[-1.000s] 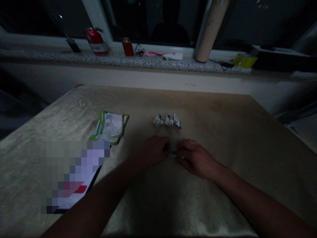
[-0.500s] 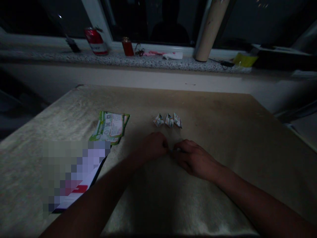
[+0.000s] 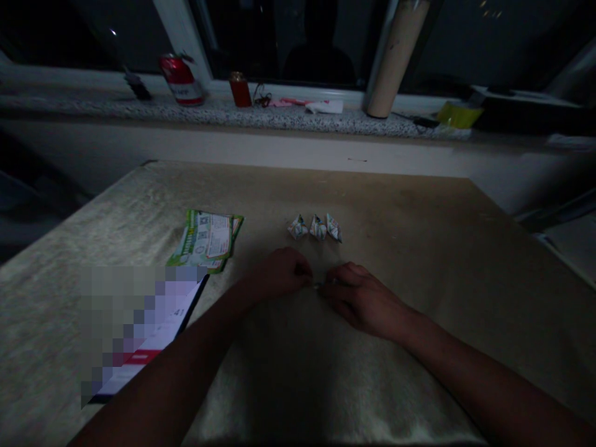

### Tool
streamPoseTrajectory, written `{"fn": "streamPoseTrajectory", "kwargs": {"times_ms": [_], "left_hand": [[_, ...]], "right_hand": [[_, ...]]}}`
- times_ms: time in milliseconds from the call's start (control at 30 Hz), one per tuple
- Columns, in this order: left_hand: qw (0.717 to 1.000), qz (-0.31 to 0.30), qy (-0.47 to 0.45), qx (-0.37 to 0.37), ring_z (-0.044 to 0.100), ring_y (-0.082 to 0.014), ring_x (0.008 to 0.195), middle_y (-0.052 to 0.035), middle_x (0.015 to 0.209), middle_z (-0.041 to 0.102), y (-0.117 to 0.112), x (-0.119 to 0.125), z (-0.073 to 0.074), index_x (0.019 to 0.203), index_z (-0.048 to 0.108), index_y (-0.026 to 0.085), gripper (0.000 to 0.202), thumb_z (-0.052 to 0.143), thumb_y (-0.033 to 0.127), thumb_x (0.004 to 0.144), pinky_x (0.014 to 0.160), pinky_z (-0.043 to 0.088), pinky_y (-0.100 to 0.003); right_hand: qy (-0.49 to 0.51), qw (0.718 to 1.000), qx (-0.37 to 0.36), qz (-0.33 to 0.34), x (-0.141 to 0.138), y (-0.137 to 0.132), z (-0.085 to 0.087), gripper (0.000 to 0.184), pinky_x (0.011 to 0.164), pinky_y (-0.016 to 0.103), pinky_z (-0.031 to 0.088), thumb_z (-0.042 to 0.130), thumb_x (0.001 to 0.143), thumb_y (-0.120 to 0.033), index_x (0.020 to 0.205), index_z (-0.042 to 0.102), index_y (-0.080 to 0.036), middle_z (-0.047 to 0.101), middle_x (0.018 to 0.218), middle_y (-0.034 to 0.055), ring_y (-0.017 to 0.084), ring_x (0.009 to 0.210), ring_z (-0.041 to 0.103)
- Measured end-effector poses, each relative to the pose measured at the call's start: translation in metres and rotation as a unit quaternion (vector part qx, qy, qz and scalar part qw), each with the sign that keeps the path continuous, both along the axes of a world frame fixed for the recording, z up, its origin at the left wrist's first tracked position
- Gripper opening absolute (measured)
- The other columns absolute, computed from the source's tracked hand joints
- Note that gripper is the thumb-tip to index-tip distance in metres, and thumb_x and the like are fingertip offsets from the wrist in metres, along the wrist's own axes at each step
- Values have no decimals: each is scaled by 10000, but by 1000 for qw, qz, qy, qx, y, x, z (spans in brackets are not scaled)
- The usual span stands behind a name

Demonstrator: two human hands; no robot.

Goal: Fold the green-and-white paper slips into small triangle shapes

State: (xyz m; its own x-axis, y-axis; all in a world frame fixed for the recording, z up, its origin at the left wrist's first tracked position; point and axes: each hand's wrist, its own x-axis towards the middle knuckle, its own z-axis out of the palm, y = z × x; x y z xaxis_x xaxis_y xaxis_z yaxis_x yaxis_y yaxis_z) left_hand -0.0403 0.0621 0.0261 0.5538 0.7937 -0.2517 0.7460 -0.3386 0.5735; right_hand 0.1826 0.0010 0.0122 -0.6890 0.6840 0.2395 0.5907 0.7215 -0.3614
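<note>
Grip tighter, left hand [image 3: 279,276], right hand [image 3: 361,298], maybe paper [image 3: 319,286]

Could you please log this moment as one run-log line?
left hand: pinching small paper piece | right hand: pinching same piece | nearby: three folded paper shapes, green leaflets

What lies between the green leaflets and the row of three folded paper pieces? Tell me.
Nothing; the head view shows only bare table between the green leaflets and the three folded paper pieces.

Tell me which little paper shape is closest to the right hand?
The rightmost paper shape, just beyond the right hand; the middle one and left one lie farther left.
</note>
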Motion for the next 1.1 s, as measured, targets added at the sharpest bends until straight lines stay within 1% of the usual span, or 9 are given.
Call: {"fn": "streamPoseTrajectory", "kwargs": {"times_ms": [67, 133, 267, 333, 467, 633, 767, 933, 1100], "left_hand": [[1000, -10, -2, -2, 705, -179, 791, -38, 879, 780, -2, -1, -1, 875, 783, 191, 213, 621, 290, 778, 714, 489, -251], [1000, -13, 14, 15, 704, -190, 787, -38, 861, 778, -5, 2, -1, 863, 785, 203, 210, 633, 312, 768, 689, 481, -257], [998, 7, 46, 45, 702, -201, 766, -50, 812, 770, -10, 11, 1, 806, 783, 204, 187, 628, 292, 750, 676, 472, -275], [997, 22, 56, 40, 702, -203, 763, -53, 811, 770, -11, 15, 2, 797, 782, 206, 180, 640, 297, 734, 659, 467, -275], [996, 45, 67, 30, 702, -208, 762, -57, 811, 769, -11, 18, 4, 794, 784, 220, 210, 679, 383, 713, 621, 456, -269], [996, 44, 78, 17, 697, -206, 753, -53, 815, 767, -8, 18, 6, 790, 785, 227, 209, 695, 387, 691, 619, 455, -269], [995, 50, 85, 11, 696, -211, 744, -48, 809, 766, -6, 17, 3, 790, 788, 238, 219, 711, 407, 674, 612, 451, -272], [995, 45, 83, 12, 693, -230, 766, -58, 834, 762, -4, 15, 0, 820, 787, 238, 286, 712, 474, 676, 626, 459, -286], [996, 37, 83, 13, 688, -231, 747, -60, 802, 752, -5, 18, 2, 783, 778, 230, 282, 687, 485, 703, 616, 447, -297]], "right_hand": [[4, 1000, -3, -1, 0, 0, -1, 243, 919, 406, 483, 573, 956, -229, 1150, 717, -206, 657, 1078, 105, 237, 1018, 591], [7, 1000, -3, -3, 0, 0, -1, 240, 919, 409, 479, 575, 954, -228, 1145, 719, -210, 656, 1082, 105, 240, 1024, 591], [13, 1000, -10, 0, 0, 0, 0, 217, 917, 403, 479, 572, 954, -235, 1106, 723, -202, 658, 1084, 104, 238, 1019, 591], [15, 1000, -16, 3, 0, 1, 1, 210, 909, 396, 483, 566, 958, -239, 1090, 723, -192, 662, 1061, 103, 233, 1003, 596], [31, 999, -20, 13, 0, 3, 3, 195, 899, 381, 491, 578, 945, -227, 1071, 722, -187, 669, 1028, 99, 226, 984, 605], [32, 999, -29, 8, -1, 3, 5, 177, 887, 375, 498, 591, 936, -214, 1043, 731, -193, 671, 1004, 94, 224, 973, 604], [40, 998, -40, 10, 1, 4, 4, 175, 909, 380, 497, 612, 916, -183, 1045, 730, -196, 678, 1029, 92, 225, 992, 607], [65, 996, -54, 5, 4, 7, 1, 156, 913, 379, 500, 628, 905, -159, 1030, 717, -186, 697, 1021, 89, 227, 1006, 612], [74, 994, -77, -18, 3, 8, 4, 160, 904, 381, 502, 639, 898, -162, 1049, 690, -184, 703, 1004, 83, 229, 1002, 613]]}}
